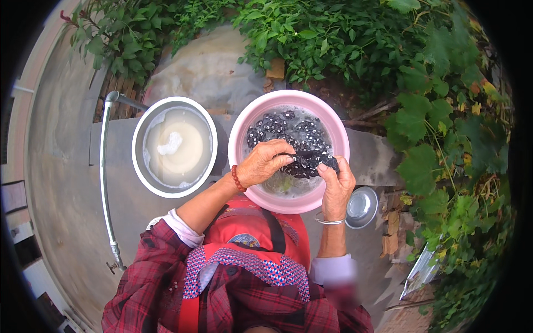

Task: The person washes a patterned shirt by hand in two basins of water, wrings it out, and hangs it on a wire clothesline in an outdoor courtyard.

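Note:
A black cloth garment with a small white pattern is stretched between my two hands over a pink plastic basin. My left hand pinches its left end between thumb and fingers. At the other end, my right hand grips a bunched part of the same cloth. More of the patterned fabric lies in foamy, cloudy water in the basin, toward the far side. Whether that fabric joins the piece in my hands is hard to tell.
Left of the pink basin stands a white-rimmed basin of cloudy water with suds. A metal pipe with a tap runs beside it. At right sit a small metal bowl and grapevine leaves. Leafy plants grow behind.

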### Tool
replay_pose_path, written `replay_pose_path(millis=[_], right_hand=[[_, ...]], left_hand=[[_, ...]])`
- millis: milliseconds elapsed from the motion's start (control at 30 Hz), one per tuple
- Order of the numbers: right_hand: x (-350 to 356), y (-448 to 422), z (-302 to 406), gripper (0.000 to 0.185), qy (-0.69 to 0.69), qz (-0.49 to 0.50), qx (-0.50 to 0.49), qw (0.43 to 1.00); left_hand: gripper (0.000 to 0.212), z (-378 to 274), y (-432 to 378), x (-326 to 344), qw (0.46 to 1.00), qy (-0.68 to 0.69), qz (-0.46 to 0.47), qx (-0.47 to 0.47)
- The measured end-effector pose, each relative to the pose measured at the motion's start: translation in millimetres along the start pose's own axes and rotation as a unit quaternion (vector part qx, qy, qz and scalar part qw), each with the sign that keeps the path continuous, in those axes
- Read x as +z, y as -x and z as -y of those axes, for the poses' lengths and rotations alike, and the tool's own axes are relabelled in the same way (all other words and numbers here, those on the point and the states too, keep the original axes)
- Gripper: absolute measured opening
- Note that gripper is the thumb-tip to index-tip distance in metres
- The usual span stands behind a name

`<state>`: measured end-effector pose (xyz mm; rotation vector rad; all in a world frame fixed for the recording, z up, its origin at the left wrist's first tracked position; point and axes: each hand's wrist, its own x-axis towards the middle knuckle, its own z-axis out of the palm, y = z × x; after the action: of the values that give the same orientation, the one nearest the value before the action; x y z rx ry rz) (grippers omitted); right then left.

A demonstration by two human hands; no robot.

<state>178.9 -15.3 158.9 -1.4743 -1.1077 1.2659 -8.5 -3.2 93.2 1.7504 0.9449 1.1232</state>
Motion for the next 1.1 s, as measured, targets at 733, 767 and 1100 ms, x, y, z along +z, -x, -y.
replay_pose_path(millis=[733, 767, 1100], right_hand=[[-38.7, -23.4, 5.0, 0.018, 0.191, 0.133, -0.04, 0.972], [-40.3, -24.6, 0.1, 0.018, 0.167, 0.125, -0.045, 0.977], [-32.8, -43.3, -1.6, 0.016, -0.001, 0.133, -0.017, 0.991]], left_hand=[[0.013, -72.6, -73.8, -75.8, 0.93, 0.309, -0.196, -0.04], [0.013, -68.8, -73.3, -74.9, 0.928, 0.31, -0.202, -0.041], [0.009, -33.9, -68.5, -110.3, 0.909, 0.285, -0.299, -0.062]])
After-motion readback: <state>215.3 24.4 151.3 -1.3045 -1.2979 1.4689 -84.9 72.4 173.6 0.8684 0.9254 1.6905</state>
